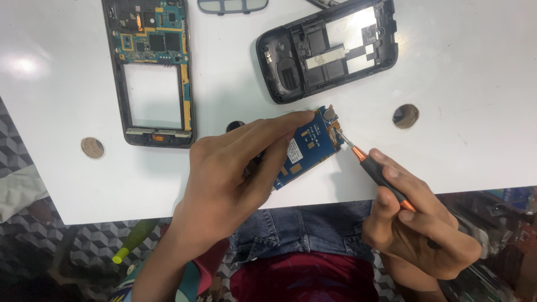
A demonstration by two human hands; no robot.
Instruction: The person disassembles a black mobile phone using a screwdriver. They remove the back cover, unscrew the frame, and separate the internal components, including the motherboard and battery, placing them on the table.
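Note:
My left hand (235, 168) grips a small blue circuit board (309, 146) by its left end, tilted above the white table (458, 67). My right hand (417, 223) holds a thin screwdriver (376, 170) with a black and orange handle. Its metal tip touches the board's upper right edge, next to a small round part. My fingers hide the board's left portion.
A black phone frame with a green circuit board (152, 72) lies at the upper left. A black phone rear housing (327, 47) lies at the top centre. A grey oval part (232, 5) sits at the top edge. Round holes (405, 116) (92, 147) pierce the table.

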